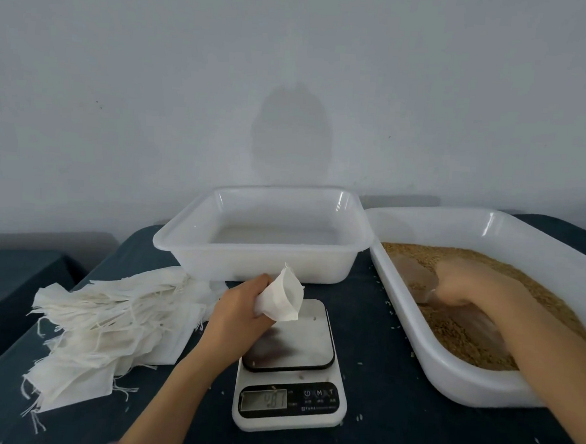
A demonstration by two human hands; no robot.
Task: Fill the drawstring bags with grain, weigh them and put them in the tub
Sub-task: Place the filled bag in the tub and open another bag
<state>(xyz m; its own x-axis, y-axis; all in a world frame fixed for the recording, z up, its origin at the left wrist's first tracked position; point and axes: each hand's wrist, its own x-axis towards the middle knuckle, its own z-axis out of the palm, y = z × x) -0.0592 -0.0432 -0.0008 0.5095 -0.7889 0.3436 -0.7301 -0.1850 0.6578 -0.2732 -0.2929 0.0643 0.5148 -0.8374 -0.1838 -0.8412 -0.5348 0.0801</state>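
Gripping a drawstring bag (281, 300) over the scale (320, 419): left hand (237, 316). Right hand (462, 287), 3 o'clock, blurred in grain (456, 338); grip unclear. Tub (262, 249) 12 o'clock, spare bags (106, 330) 9.

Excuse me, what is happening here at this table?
A person is filling bags with grain. The left hand holds a small white cloth drawstring bag open above the white digital kitchen scale. The right hand grips a clear plastic scoop in the large white tub of brown grain. The square white plastic tub behind holds no bags yet.
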